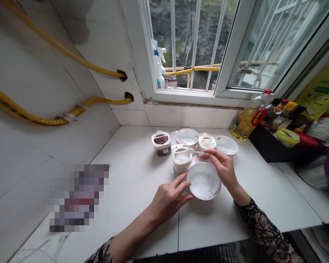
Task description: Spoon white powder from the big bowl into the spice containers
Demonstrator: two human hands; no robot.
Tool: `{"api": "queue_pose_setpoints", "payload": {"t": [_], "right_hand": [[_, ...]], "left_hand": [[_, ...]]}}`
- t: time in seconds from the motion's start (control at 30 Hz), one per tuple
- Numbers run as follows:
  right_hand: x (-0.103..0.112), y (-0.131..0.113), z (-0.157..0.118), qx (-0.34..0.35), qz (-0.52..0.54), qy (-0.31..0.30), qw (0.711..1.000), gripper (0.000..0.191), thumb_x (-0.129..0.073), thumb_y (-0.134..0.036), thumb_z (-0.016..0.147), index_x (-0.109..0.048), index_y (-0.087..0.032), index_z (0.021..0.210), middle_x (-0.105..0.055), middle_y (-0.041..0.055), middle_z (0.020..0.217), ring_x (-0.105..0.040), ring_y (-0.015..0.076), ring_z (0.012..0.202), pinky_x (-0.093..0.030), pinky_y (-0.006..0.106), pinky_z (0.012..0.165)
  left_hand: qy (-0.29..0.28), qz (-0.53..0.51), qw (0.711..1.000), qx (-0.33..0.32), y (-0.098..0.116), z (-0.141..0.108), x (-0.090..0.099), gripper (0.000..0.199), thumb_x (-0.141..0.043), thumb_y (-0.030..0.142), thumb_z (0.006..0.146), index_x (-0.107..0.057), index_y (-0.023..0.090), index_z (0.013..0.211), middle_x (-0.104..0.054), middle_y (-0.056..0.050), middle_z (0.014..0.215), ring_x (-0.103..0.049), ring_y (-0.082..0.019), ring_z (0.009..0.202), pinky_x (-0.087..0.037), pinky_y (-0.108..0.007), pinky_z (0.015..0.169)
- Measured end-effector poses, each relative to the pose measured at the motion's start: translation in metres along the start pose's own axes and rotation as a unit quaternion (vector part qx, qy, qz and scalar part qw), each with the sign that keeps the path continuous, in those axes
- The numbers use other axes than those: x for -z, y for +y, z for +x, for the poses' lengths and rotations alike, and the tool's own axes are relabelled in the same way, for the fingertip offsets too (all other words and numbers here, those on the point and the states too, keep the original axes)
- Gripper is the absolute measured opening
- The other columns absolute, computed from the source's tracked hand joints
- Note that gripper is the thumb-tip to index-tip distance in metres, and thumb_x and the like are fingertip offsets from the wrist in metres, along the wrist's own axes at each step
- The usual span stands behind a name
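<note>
Left hand [168,199] reaches in from near, fingers curled on the left rim of a white bowl [204,181] on the desk [131,182]. Right hand [222,166], wrist bent, pinches a small white spoon [193,151] over the open jar [181,159] just beyond. Farther: more jars, loose lids.

Far left: yellow hoses [57,47] running along the tiled wall. Far centre: spray bottle [157,64] on the window sill. Far right: oil bottle [245,124], then a black tray [265,148] crowded with sauce bottles, beside a green packet [322,89]. Behind: a dark-filled jar [161,142].
</note>
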State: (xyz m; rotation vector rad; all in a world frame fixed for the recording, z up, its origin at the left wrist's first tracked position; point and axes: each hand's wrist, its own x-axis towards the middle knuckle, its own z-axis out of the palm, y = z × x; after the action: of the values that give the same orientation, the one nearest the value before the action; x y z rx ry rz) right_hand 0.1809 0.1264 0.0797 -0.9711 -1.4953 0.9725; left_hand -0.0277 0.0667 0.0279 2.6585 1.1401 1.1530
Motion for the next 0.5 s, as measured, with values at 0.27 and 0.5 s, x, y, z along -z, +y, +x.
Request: {"api": "queue_pose_setpoints", "payload": {"t": [0.27, 0.5], "right_hand": [[-0.003, 0.001, -0.004, 0.313, -0.308, -0.05, 0.897, 0.034, -0.044, -0.006, 0.092, -0.066, -0.023, 0.113, -0.077, 0.0033, 0.093, -0.069, 0.0184, 0.081, -0.036, 0.048, 0.102], [0.006, -0.006, -0.007, 0.163, -0.195, 0.005, 0.967, 0.019, -0.049, -0.019, 0.094, -0.067, -0.021, 0.1, -0.076, 0.0041, 0.081, -0.068, 0.0201, 0.081, -0.047, 0.039, 0.088]], "left_hand": [[0.002, 0.002, 1.0, -0.003, 0.001, 0.001, 0.001, 0.034, -0.041, 0.043, 0.101, -0.06, 0.015, 0.1, -0.067, -0.017, 0.12, -0.071, -0.015, 0.066, -0.056, -0.025, 0.053], [-0.002, 0.005, 1.0, 0.001, 0.0, -0.001, 0.0, 0.03, -0.045, 0.041, 0.1, -0.061, 0.016, 0.1, -0.067, -0.017, 0.121, -0.071, -0.015, 0.066, -0.056, -0.025, 0.052]]}}
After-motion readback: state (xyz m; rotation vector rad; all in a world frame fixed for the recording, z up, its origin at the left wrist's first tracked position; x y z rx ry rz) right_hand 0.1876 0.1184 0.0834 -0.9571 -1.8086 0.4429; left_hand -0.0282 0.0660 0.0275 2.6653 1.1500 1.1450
